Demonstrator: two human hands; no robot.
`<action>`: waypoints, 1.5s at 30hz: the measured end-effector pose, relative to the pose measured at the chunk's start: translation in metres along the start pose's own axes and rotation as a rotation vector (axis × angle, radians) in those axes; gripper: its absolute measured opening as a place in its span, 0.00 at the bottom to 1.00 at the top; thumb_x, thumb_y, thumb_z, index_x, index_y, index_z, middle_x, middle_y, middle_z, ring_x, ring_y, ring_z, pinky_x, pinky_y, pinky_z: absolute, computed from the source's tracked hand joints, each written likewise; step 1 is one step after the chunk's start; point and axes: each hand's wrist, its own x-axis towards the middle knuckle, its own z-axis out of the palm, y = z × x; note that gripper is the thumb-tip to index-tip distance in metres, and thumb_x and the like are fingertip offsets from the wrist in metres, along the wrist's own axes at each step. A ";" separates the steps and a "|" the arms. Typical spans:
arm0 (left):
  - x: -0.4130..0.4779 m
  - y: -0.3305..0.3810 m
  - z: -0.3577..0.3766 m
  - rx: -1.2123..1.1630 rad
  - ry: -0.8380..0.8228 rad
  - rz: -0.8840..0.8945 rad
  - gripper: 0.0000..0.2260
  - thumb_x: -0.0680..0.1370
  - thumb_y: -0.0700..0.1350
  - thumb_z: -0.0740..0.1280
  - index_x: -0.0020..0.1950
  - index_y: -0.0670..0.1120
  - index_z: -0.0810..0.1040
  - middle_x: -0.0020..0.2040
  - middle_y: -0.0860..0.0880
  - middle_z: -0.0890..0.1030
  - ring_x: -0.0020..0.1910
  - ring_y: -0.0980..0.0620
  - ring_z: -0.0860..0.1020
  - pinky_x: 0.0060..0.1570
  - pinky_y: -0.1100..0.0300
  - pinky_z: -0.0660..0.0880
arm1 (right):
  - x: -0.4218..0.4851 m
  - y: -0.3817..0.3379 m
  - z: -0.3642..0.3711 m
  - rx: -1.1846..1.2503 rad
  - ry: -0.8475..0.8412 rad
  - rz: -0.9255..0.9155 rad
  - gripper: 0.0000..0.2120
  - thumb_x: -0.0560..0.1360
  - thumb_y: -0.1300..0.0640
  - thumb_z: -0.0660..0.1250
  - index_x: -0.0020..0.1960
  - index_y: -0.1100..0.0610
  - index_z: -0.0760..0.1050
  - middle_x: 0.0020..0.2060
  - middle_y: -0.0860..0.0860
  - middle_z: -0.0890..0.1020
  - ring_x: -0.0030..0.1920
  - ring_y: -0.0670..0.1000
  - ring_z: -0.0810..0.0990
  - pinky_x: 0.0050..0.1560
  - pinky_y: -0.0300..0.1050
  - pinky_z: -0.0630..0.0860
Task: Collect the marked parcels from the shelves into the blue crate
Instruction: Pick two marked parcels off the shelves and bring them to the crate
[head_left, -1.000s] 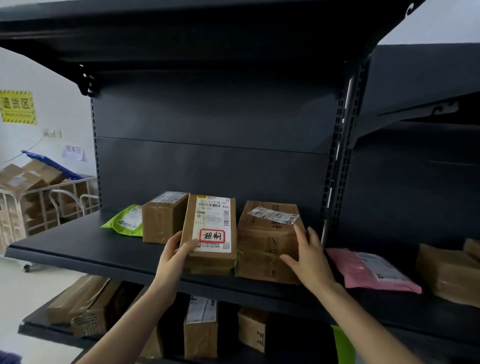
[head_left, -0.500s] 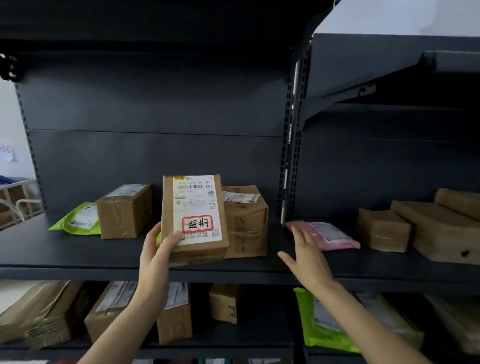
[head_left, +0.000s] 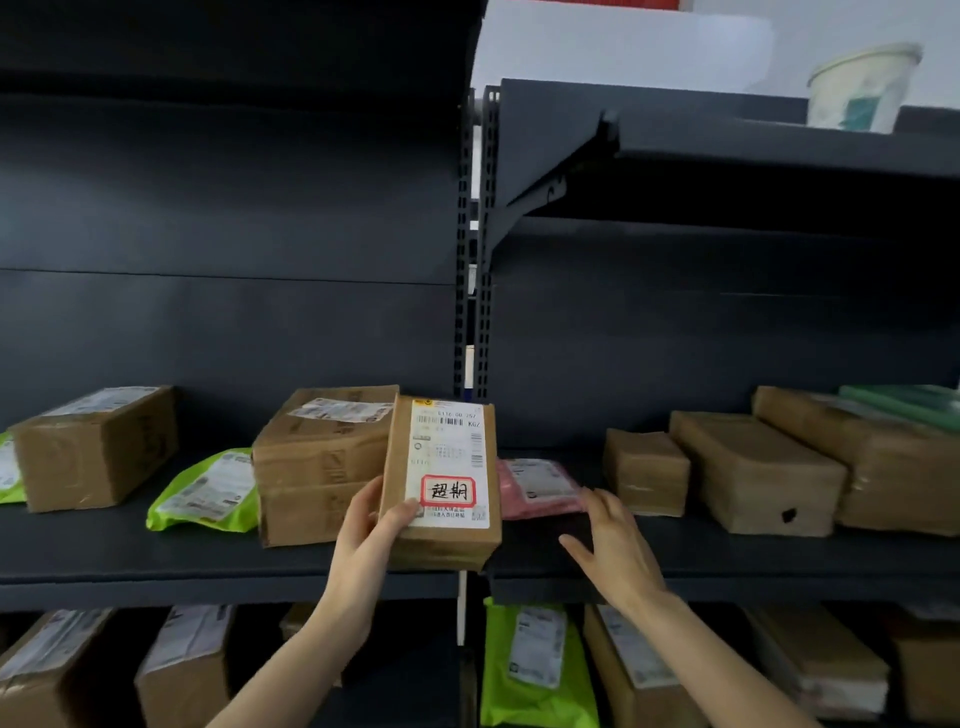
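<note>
**Now holding the stamped parcel at the front of the middle shelf**

Evidently the left hand (head_left: 371, 535) is gripping the marked parcel (head_left: 441, 483) by its lower left corner. Its fingers (head_left: 366, 501) are wrapping round the edge and the thumb is pressing the label. The parcel is standing upright with its face turned outward, probably so the red-framed stamp (head_left: 448, 491) can be read. Its bottom edge is sitting at the lip of the middle shelf (head_left: 208, 561).

Right of the parcel, the right hand (head_left: 613, 551) is hovering with loose, spread fingers (head_left: 605, 506), holding nothing and likely waiting to support the far side. Whether it is touching the pink mailer (head_left: 540, 488) just behind the parcel's right edge, I cannot tell.

A taped brown box (head_left: 317, 467) is crowding the parcel's left side, and a green mailer (head_left: 208, 493) is lying beyond it. Further right of the parcel, flat brown packets (head_left: 753, 473) are resting well apart from it. Nothing is blocking a pull toward the person. The blue crate is not showing (so the carry route is anyone's guess).
</note>
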 end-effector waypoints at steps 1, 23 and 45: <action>0.004 -0.005 0.011 0.003 0.016 -0.001 0.25 0.71 0.52 0.69 0.68 0.54 0.69 0.58 0.51 0.79 0.56 0.54 0.77 0.48 0.62 0.71 | 0.006 0.011 -0.001 -0.006 -0.022 -0.009 0.33 0.76 0.49 0.65 0.75 0.55 0.55 0.73 0.54 0.63 0.72 0.52 0.62 0.69 0.43 0.64; 0.023 -0.030 0.060 0.089 0.191 -0.020 0.25 0.74 0.48 0.69 0.69 0.53 0.66 0.58 0.47 0.79 0.55 0.49 0.79 0.45 0.59 0.75 | 0.068 0.041 0.050 -0.037 -0.384 -0.271 0.23 0.81 0.56 0.53 0.75 0.46 0.57 0.76 0.52 0.55 0.74 0.55 0.56 0.72 0.45 0.58; 0.041 -0.049 0.132 0.010 0.058 -0.049 0.19 0.74 0.47 0.69 0.64 0.53 0.69 0.56 0.50 0.80 0.55 0.49 0.79 0.57 0.50 0.74 | 0.073 0.104 -0.036 -0.226 0.107 0.058 0.16 0.76 0.46 0.61 0.62 0.49 0.69 0.61 0.53 0.73 0.60 0.56 0.70 0.50 0.46 0.74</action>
